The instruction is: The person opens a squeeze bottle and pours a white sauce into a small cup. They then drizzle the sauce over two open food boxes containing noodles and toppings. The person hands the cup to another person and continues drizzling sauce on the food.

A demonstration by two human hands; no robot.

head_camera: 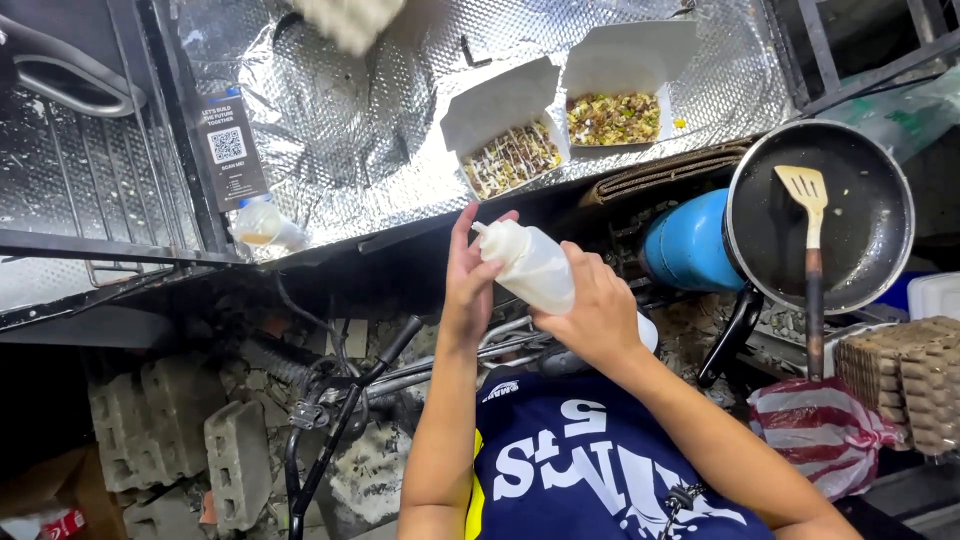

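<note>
My right hand [600, 315] grips the body of a white squeeze bottle [535, 265], which is tilted with its nozzle pointing up and to the left. The fingers of my left hand [468, 275] close around the nozzle cap at the bottle's tip. Both hands are in front of my chest, below the edge of a foil-covered counter [380, 130]. On that counter lie two open white takeaway boxes, the left box [510, 155] with drizzled food and the right box [615, 115] with chopped greenish food.
A black frying pan [860, 240] with a wooden-handled spatula [812, 250] sits at the right, beside a blue gas cylinder [690, 245]. Egg trays [905, 375] and a red-striped bag [815, 420] are lower right. Another small bottle [265, 225] stands on the counter's left. Concrete blocks [235, 460] lie below.
</note>
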